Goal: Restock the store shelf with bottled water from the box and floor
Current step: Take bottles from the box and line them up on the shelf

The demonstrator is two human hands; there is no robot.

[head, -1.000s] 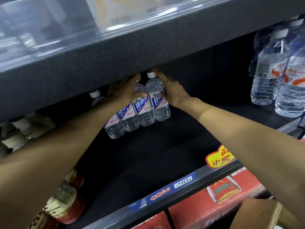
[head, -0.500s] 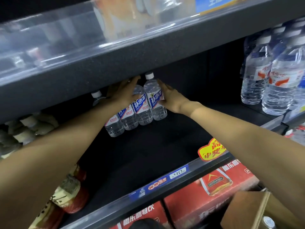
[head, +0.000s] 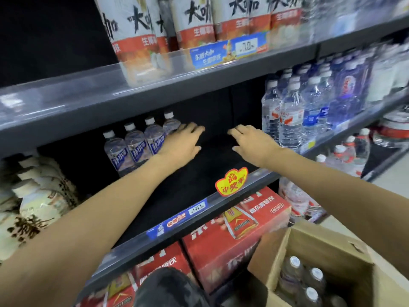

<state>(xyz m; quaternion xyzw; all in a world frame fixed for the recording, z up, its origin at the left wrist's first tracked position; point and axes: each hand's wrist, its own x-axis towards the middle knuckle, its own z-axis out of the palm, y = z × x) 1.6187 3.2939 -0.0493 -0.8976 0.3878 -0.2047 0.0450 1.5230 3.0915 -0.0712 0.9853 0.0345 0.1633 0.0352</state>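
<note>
Hands empty over shelf, next bottles wait in box at lower right.
Left to right: row of four water bottles (head: 141, 142) at shelf (head: 177, 191) back; my left hand (head: 181, 140) beside rightmost one, fingers relaxed, holding nothing; right hand (head: 250, 140) same, apart. I'd reach into box (head: 309, 258), grip bottles (head: 309, 278) by necks, extend row rightward w/ labels front.

Your hands no longer clasp the row of bottles (head: 141, 147). Your left hand (head: 181, 141) now sits flat in front of the rightmost one, fingers straight, and your right hand (head: 251, 141) has moved away to the right, open over the dark shelf (head: 190, 187). Your view has pulled back and up, bringing in the cardboard box (head: 318, 258) with capped bottles at lower right.
</note>
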